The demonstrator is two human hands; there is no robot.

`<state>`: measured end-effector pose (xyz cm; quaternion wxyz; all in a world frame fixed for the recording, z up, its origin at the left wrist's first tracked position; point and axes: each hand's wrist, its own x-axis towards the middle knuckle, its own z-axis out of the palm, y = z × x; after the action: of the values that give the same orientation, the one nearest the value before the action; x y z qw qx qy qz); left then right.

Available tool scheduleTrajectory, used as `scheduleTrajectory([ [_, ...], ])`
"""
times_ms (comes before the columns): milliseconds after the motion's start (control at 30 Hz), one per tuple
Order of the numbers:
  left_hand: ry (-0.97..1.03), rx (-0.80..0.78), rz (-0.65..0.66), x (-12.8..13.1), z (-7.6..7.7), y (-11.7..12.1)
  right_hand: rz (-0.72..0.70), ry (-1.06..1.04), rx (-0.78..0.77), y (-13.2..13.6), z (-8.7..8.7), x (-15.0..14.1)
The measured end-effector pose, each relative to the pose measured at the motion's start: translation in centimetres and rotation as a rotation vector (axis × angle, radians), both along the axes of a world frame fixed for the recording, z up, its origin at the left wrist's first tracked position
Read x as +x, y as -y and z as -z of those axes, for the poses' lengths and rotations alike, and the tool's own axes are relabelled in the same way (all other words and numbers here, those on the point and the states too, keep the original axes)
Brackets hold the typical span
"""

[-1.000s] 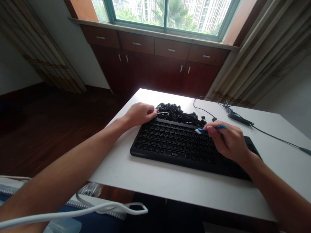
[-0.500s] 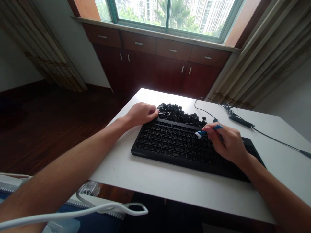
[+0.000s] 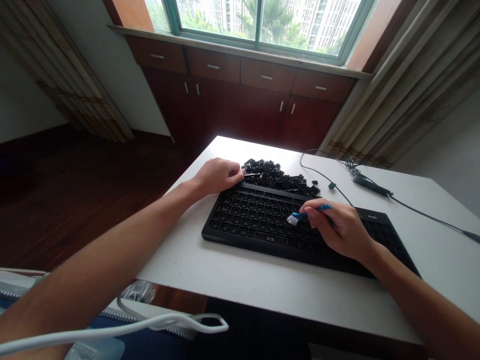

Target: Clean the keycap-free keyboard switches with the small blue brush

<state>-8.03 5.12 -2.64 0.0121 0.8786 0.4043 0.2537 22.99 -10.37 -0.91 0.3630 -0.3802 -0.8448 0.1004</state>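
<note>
On a flat white worktop lies a long black keyboard. The right hand pinches a blue, white-bristled brush; the left hand curls at one corner, grip hidden.

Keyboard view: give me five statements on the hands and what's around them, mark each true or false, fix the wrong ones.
1. The right hand has a blue brush in its grip. True.
2. The brush's bristles are black. False: the bristles are white.
3. A pile of loose keys lies beyond the far edge of the keyboard. True.
4. The left hand is at the keyboard's right end. False: the left hand is by its far left corner.
5. A black cable lies on the white table, right of the pile. True.
</note>
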Motion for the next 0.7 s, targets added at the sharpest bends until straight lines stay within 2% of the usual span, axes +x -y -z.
scheduleTrajectory([
  [133,-0.003,0.001,-0.003,-0.04,0.11,-0.08,0.089,0.014,0.0,-0.27,0.04,0.23],
  [267,-0.006,0.002,-0.008,-0.05,0.14,-0.09,0.111,0.003,-0.005,-0.37,0.25,0.22],
  [467,-0.009,-0.008,-0.025,-0.04,0.14,-0.04,0.158,0.072,0.156,-0.8,0.41,0.5],
  [600,-0.013,-0.025,-0.026,-0.01,0.11,0.01,0.13,0.082,0.198,-1.04,0.46,0.7],
  [700,-0.013,-0.038,-0.028,0.03,0.06,0.03,0.036,0.117,0.232,-0.93,0.38,0.7],
])
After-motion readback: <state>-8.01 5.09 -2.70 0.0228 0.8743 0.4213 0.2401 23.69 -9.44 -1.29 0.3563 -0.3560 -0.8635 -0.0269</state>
